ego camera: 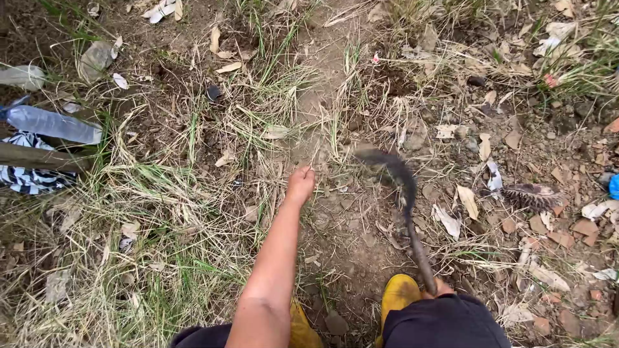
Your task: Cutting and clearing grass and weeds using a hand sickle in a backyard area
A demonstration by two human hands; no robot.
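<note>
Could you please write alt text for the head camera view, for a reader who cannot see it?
Seen from above, a person's left hand grips dry grass on bare soil while the right hand swings a blurred curved sickle beside it. Yellow boots show below; a plastic bottle and striped cloth lie at left.

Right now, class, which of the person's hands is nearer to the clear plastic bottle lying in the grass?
Left. The left hand grips dry grass mid-frame, right of the plastic bottle. The right hand holds the sickle by its handle, lower and farther right.
</note>
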